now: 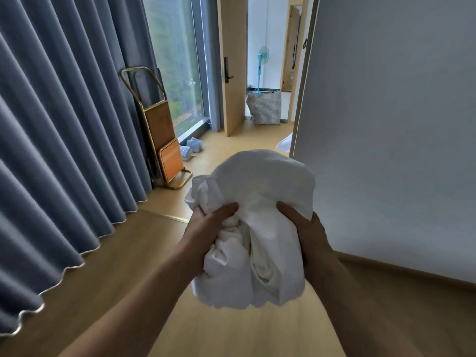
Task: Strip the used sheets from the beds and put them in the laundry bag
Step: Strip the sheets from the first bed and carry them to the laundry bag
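The bundled white sheet point(260, 228) was held in mid-air in front of the person, above the wooden floor point(108, 274), and was not touching it. The left hand point(206, 225) gripped the left side of the bundle, with the thumb pressed over the cloth and the fingers curled into its folds. The right hand point(306, 228) gripped the right side, thumb on top; its fingers were hidden behind the cloth. Each grip was therefore clamped on the sheet, and both forearms extended toward the bundle from the lower edge of the view.

The laundry bag point(265, 106), a checked fabric bag standing upright, was located beyond the open wooden door point(233, 73), well apart from the sheet. A light-blue standing fan point(262, 60) stood just behind the bag.

Grey-blue curtains point(56, 140) hung along the left side and reached nearly to the floor. A folded luggage rack point(157, 130) with a gold-coloured frame and orange panels leaned against the curtain beside the window point(177, 60). Folded blue-grey items point(192, 148) lay on the floor near the base of the window. A plain pale wall point(396, 124) filled the right side. A small white patch of cloth point(284, 143) showed at the wall's left edge; what it was could not be determined.
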`<state>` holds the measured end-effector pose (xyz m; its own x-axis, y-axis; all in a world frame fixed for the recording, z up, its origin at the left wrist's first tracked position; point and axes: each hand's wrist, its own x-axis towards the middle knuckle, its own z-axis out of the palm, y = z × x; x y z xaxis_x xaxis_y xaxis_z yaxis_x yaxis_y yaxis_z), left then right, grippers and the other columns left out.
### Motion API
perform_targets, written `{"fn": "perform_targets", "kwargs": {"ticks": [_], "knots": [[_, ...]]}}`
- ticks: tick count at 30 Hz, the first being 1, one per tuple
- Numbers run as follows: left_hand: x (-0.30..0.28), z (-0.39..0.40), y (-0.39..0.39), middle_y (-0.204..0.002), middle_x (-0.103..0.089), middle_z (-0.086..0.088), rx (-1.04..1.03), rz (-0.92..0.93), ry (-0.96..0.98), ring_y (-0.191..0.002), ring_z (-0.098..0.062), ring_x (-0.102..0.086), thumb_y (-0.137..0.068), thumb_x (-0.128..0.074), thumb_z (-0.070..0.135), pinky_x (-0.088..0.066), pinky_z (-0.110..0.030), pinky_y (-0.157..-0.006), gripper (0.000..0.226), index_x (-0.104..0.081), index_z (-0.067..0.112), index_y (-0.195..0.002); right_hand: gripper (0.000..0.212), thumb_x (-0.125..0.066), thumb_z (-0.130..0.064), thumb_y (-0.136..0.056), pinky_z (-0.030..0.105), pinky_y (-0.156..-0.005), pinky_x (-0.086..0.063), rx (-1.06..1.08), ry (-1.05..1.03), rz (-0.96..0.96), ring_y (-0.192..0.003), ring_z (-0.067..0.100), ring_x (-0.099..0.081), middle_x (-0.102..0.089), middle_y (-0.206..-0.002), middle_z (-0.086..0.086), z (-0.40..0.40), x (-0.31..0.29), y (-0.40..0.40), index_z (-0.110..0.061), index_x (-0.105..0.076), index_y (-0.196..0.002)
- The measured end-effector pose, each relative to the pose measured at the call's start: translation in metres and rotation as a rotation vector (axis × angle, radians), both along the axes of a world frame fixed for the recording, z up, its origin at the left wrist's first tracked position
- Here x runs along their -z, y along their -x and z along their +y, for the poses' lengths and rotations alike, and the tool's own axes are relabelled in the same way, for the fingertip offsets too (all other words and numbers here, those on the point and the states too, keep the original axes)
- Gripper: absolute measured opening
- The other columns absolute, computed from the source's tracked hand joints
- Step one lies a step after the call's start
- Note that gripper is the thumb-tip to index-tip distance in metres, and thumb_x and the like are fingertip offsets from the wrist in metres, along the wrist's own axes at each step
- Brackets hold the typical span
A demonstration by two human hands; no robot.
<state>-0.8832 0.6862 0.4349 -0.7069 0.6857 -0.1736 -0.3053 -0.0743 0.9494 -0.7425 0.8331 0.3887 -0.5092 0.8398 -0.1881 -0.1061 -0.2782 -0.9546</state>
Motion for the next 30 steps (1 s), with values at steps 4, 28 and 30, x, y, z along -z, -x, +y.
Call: {"fn": "perform_targets", "kwargs": {"ticks": [4, 28, 30], "knots": [[0.000, 0.043, 0.064, -0.095, -0.080, -0.003, -0.044, 0.005, 0.008, -0.087, -0.024, -0.078, -0.087, -0.080, 0.021, -0.061, -0.040, -0.078, 0.041, -0.058, 0.031, -0.119, 0.078, -0.091, -0.059, -0.064, 0.045, -0.081, -0.063, -0.088, -0.010, 0.015, -0.101, 0.025, -0.076, -0.076, -0.118, 0.000, 0.049, 0.001, 0.065, -0.030, -0.064, -0.131], [0.008, 0.378, 0.543, -0.100, -0.078, -0.007, 0.102, 0.006, -0.002, -0.086, -0.026, -0.078, -0.083, -0.084, 0.027, -0.062, -0.045, -0.085, 0.036, -0.054, 0.035, -0.102, 0.073, -0.093, -0.056, -0.063, 0.057, -0.096, -0.058, 0.008, -0.014, 0.010, -0.103, 0.034, -0.075, -0.077, -0.116, 0.006, 0.365, -0.001, 0.518, -0.023, -0.070, -0.125], [0.022, 0.411, 0.575, -0.098, -0.078, -0.007, 0.092, -0.003, -0.003, -0.084, -0.026, -0.078, -0.085, -0.082, 0.024, -0.062, -0.042, -0.081, 0.033, -0.055, 0.034, -0.101, 0.078, -0.093, -0.058, -0.059, 0.056, -0.092, -0.060, 0.032, -0.008, -0.006, -0.099, 0.034, -0.076, -0.077, -0.114, 0.007, 0.397, 0.011, 0.554, -0.022, -0.069, -0.124]]}}
